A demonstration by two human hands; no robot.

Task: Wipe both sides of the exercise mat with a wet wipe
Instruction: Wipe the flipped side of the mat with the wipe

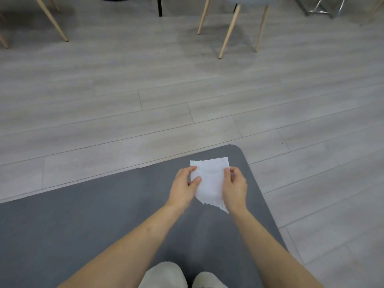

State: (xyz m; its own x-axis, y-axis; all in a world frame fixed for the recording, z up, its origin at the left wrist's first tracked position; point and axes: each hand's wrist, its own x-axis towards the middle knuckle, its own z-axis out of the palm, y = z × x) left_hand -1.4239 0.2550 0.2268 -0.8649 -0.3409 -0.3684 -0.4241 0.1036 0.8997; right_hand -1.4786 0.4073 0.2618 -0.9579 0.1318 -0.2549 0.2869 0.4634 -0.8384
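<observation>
- Grey exercise mat (93,225) flat on the floor (145,90), filling the lower left of the head view, one rounded corner toward the upper right.
- White wet wipe (211,181) spread open between both hands, above the mat near that rounded corner; whether touching the mat or lifted just off it, cannot tell.
- Wipe roughly square, top edge fairly straight, lower edge jagged and running down to a point at the lower right.
- Left hand (185,186) pinching the wipe's left edge, thumb on top, fingers curled behind.
- Right hand (235,188) pinching the wipe's right edge, fingers curled round it, back of the hand toward the camera.
- Both forearms bare, reaching in from the bottom of the frame and converging on the wipe.
- Pale knees (178,276) in light fabric at the bottom centre, on the mat.
- Light grey wood-look planks across the floor, running beyond the mat on the far and right sides.
- Pale wooden chair legs (229,32) on the floor at the top, well apart from the mat; more of the same at the upper left.
- Black straight leg (159,6) at top centre, and a metal frame (324,7) at the upper right corner.
- No containers in view.
</observation>
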